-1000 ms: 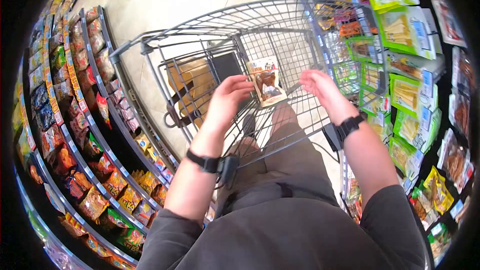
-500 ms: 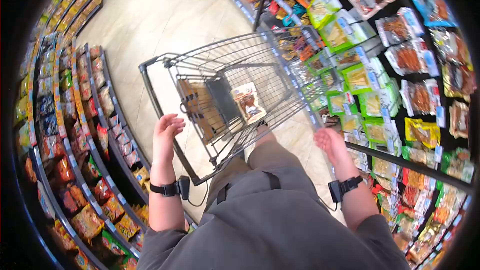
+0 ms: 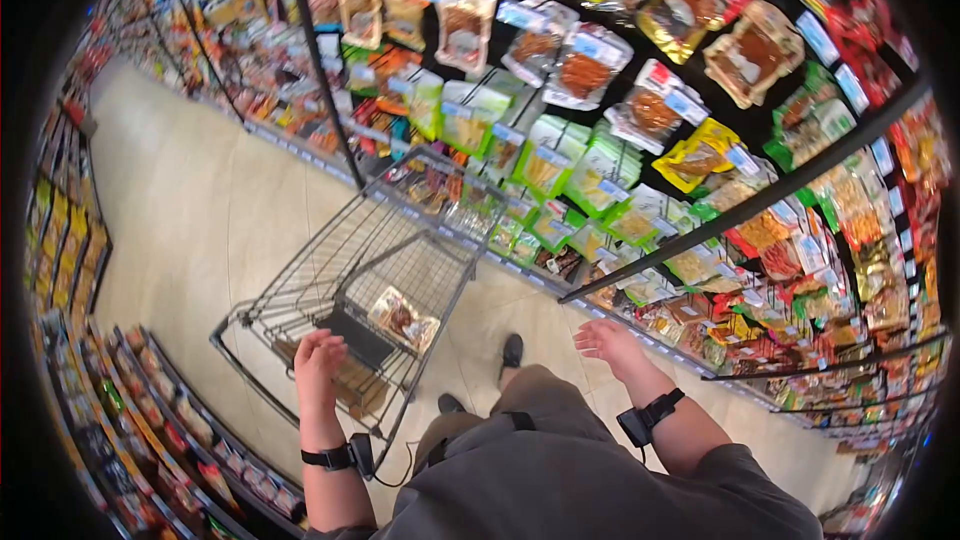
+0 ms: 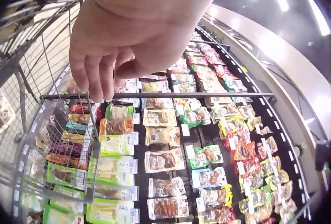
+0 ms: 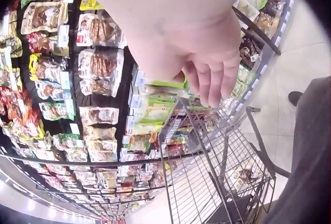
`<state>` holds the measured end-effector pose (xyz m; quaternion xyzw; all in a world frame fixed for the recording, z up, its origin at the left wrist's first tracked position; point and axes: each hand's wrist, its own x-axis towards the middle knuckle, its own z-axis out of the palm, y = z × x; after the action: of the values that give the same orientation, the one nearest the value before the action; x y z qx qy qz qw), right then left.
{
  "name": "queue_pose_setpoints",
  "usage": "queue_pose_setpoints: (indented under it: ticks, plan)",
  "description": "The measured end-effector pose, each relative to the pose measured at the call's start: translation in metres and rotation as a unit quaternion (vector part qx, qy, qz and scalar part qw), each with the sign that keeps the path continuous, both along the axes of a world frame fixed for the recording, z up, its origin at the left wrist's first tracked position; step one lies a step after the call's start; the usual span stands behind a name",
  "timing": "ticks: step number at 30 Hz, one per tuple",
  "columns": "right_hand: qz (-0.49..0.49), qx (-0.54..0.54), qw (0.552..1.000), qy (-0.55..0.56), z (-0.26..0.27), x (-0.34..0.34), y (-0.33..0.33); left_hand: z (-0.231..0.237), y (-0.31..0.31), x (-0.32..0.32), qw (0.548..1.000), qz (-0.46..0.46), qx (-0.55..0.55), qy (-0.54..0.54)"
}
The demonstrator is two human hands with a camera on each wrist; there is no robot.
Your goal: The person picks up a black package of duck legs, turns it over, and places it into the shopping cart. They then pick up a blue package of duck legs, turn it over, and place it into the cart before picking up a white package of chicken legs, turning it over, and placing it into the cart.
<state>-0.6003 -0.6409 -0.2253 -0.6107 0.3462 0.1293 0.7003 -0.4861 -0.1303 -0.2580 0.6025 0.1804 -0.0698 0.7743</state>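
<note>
A wire shopping cart [image 3: 340, 250] stands ahead and to the left, at an angle to the shelf. Inside it lies a cream snack packet with a brown picture [image 3: 405, 320], close to the dark seat panel [image 3: 355, 335]. My left hand [image 3: 320, 370] hovers over the cart's handle end, its fingers loosely bent and holding nothing. Out to the right, apart from the cart, my right hand [image 3: 608, 345] hangs in the air with relaxed fingers, also holding nothing. In the wrist views the left hand [image 4: 129, 37] and right hand [image 5: 196, 53] both appear against the shelf packets.
A long shelf of hanging snack packets [image 3: 590, 170] runs along the front and right, with dark bars [image 3: 760, 185] across it. Lower shelves of bagged snacks [image 3: 190, 430] line the left. A brown paper bag [image 3: 360, 390] sits at the cart's handle end. Pale tiled floor [image 3: 190, 210] lies between.
My view has turned right toward the hanging packets. Both hands have moved away from the snack packet, which stays in the cart, and the cart now appears lower left.
</note>
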Motion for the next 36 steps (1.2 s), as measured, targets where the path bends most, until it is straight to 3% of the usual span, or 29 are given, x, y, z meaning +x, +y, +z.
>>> queue_pose_setpoints:
  ticks: [6, 10, 23, 30, 36]
  plan:
    - [-0.047, 0.021, 0.998, -0.044, -0.002, -0.026, -0.053, 0.009, -0.047, 0.041, 0.997, -0.069, -0.007, -0.038]
    - [-0.099, -0.003, 0.992, -0.075, 0.008, -0.036, -0.098, 0.035, -0.115, 0.064, 0.996, -0.085, 0.002, -0.037]
    - [-0.210, -0.007, 0.954, -0.215, 0.084, -0.091, -0.242, 0.128, -0.399, 0.090, 0.958, -0.264, 0.002, -0.116]
    - [-0.102, 0.042, 0.947, -0.302, 0.140, -0.079, -0.270, 0.165, -0.488, 0.074, 0.928, -0.335, 0.000, -0.160]
    - [0.041, 0.038, 0.926, -0.373, 0.187, -0.030, -0.268, 0.234, -0.527, 0.081, 0.908, -0.330, -0.017, -0.257]
